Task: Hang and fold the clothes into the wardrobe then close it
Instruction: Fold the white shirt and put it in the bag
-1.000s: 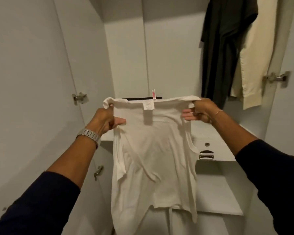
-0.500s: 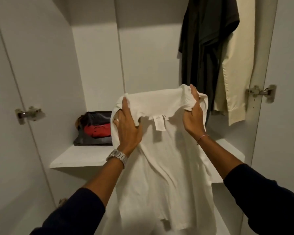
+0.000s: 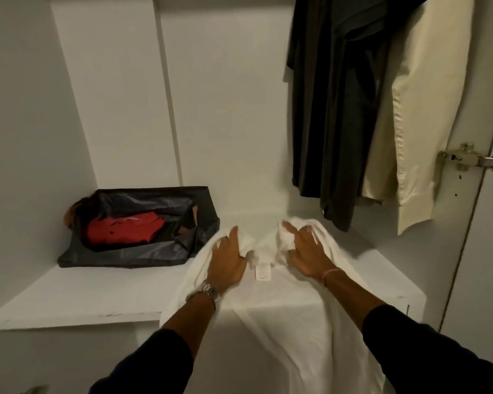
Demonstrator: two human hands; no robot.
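Now the white top (image 3: pixel 282 322) lies spread on the wardrobe shelf (image 3: pixel 77 294), its collar end toward the far wall and its lower part hanging over the near edge of the shelf. A small white label (image 3: pixel 263 272) shows near the collar, between the two hands. The left hand (image 3: pixel 228 264) rests on the left shoulder of the top, thumb and fingers curled round a bunch of the cloth. The right hand (image 3: pixel 306 251) lies on the right shoulder and seems to grip a fold there too, though the blur makes the fingers hard to read. A watch (image 3: pixel 208 290) sits on the left wrist and a thin bracelet (image 3: pixel 330 272) on the right. To the left on the same shelf, just beside the top, stands an open dark bag (image 3: pixel 143 251) with a red garment (image 3: pixel 124 230) inside. Far right, a dark garment (image 3: pixel 336 109) and a cream garment (image 3: pixel 421 115) hang side by side, near a metal door hinge (image 3: pixel 464 159).
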